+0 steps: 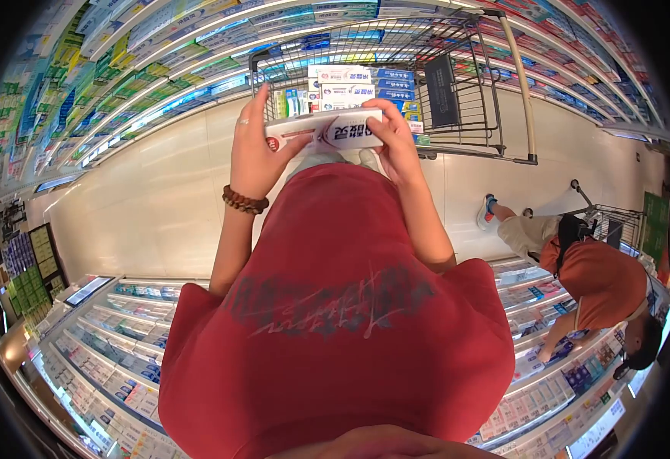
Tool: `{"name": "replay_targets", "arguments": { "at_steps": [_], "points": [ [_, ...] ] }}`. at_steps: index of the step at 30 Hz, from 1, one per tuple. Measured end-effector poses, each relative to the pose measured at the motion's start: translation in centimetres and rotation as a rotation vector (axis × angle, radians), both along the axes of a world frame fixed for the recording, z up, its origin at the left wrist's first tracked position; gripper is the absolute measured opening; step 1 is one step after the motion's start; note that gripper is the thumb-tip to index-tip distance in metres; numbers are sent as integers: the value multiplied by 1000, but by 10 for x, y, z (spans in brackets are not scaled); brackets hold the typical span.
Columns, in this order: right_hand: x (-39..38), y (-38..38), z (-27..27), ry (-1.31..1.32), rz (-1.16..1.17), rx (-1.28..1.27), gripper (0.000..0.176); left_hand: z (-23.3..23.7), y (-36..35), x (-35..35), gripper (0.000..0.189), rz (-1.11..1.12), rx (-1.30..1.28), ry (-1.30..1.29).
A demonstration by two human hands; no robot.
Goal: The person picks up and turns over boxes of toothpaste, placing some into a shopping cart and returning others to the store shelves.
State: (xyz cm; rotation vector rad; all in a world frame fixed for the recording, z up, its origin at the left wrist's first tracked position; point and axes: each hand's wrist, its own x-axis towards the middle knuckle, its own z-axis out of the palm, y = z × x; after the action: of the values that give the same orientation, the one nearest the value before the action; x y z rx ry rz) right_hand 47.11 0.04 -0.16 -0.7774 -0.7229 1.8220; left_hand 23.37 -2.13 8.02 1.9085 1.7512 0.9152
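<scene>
My left hand, with a beaded bracelet on its wrist and a ring on a finger, grips one end of a white toothpaste box with dark lettering and a red round mark. On the other end, my right hand has its fingers closed around the box. The box lies level in front of my shirt, near the side of a wire shopping cart. Inside the cart, white boxes and blue boxes are stacked; my hands and the held box hide part of them.
Shelves packed with boxes run along the far side, with more shelves behind me. To the right, a person in an orange top bends toward the lower shelves, beside another cart. A pale tiled floor lies between the shelves.
</scene>
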Motion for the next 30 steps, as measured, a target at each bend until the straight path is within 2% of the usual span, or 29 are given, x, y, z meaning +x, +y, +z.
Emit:
{"name": "replay_targets", "arguments": {
  "at_steps": [2,4,5,6,7,9,10,13,14,17,18,20,21,22,23,25,28,30],
  "points": [
    [9,-8,-21,55,70,20,30,-28,-10,-12,77,67,-209,-340],
    [4,-17,-27,-45,106,-30,32,-58,-24,-25,68,71,-436,-628],
    [2,-20,-31,-95,128,-59,33,-73,-30,-27,63,140,-466,-627],
    [0,-18,-34,-218,184,-55,44,-85,-34,-27,59,210,-496,-624],
    [-1,-15,-34,-523,187,185,48,-95,-34,-29,55,279,-524,-620],
    [-9,-1,-20,-1119,186,681,57,-93,-22,-24,45,289,-593,-415],
    [-11,9,-17,-1150,195,853,68,-93,-15,-20,40,291,-626,-314],
    [-26,34,-35,-1124,530,857,69,-109,10,-14,39,292,-611,-354],
    [-29,44,-41,-1097,510,828,68,-118,18,-17,45,258,-637,-361],
    [-33,89,-65,-1085,607,721,66,-145,46,-23,61,296,-629,-602],
    [-32,102,-92,-1077,494,729,62,-156,55,-22,67,373,-684,-829],
    [-20,144,-135,-1179,381,753,59,-178,64,-30,64,337,-667,-586],
    [-16,169,-151,-1290,425,615,57,-190,63,-35,63,318,-658,-465],
    [-10,191,-175,-1388,324,670,54,-204,57,-41,63,289,-701,-276],
    [-7,214,-191,-1517,285,660,51,-236,41,-49,64,245,-600,-141],
    [-5,259,-226,-1692,292,600,52,-248,23,-54,62,270,-629,-144],
    [-8,307,-279,-1751,344,645,56,-260,-6,-62,59,376,-753,-92],
    [-12,330,-305,-1777,413,716,60,-261,-22,-67,57,392,-742,-21]
  ]
}}
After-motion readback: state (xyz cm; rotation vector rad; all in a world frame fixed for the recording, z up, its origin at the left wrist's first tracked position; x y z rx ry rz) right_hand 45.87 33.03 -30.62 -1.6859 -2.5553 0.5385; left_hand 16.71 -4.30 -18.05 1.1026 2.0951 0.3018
